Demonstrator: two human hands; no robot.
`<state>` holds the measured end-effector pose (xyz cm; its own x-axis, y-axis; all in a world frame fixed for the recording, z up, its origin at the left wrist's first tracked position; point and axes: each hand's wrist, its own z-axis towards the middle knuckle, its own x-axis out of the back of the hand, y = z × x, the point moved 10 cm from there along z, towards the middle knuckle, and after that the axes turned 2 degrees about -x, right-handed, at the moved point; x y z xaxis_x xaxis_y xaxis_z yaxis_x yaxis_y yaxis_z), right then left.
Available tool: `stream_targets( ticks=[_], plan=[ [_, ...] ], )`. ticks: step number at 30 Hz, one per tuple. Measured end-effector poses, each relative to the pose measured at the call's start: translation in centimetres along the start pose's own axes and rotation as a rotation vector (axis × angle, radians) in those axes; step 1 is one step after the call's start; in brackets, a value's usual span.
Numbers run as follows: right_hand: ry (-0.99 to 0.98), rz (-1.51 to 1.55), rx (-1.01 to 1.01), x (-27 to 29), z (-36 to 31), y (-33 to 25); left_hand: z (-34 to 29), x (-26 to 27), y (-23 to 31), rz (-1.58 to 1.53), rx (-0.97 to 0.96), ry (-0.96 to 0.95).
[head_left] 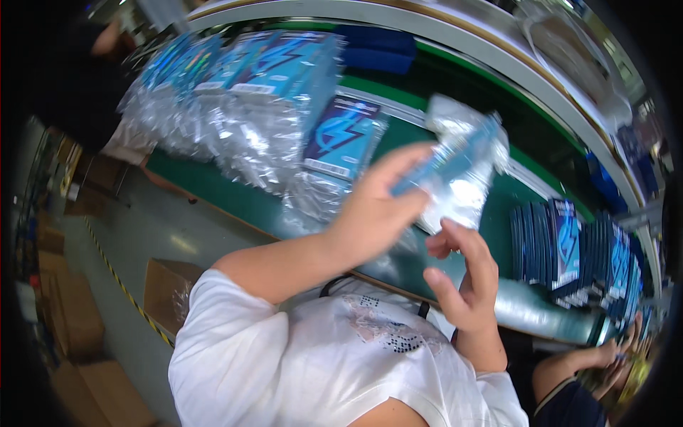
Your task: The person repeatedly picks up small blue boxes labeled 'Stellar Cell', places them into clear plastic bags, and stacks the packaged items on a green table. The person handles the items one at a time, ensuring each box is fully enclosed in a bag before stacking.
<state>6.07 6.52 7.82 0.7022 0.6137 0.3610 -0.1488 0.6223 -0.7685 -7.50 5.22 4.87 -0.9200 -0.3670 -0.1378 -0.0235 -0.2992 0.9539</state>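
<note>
The left hand [377,203] pinches a blurred blue packet [452,160] at its near end between thumb and fingers, probably to leave the far end clear. Just below and right of it, the right hand [469,281] is half open, fingers curled, with no visible hold. Beyond both hands lie silvery plastic sleeves [469,192], seemingly placed within easy reach. Left of the left hand, bagged packs [277,67] are piled; well right of the right hand, dark packs [537,238] stand upright, apparently propping one another.
</note>
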Motion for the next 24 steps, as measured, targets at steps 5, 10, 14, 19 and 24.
stream_targets(
  ticks=[5,10,14,19,24],
  plan=[
    [0.088,-0.01,-0.122,3.1,-1.4,3.1,0.0,3.4,4.5,1.176,-0.561,0.131],
    [0.284,-0.13,-0.191,9.3,-2.9,3.6,0.8,6.1,-0.5,1.561,-0.238,0.016],
    [0.407,-0.535,-0.056,14.8,-3.0,-0.4,1.0,2.9,0.8,1.564,-0.337,-0.023],
    [0.373,-1.108,-0.236,19.9,-3.6,3.5,-0.4,-6.3,-0.6,1.323,-0.479,-0.513],
    [0.425,-0.94,-0.419,20.4,-4.2,5.7,-0.2,-8.8,-5.9,1.208,-0.367,-0.912]
  ],
)
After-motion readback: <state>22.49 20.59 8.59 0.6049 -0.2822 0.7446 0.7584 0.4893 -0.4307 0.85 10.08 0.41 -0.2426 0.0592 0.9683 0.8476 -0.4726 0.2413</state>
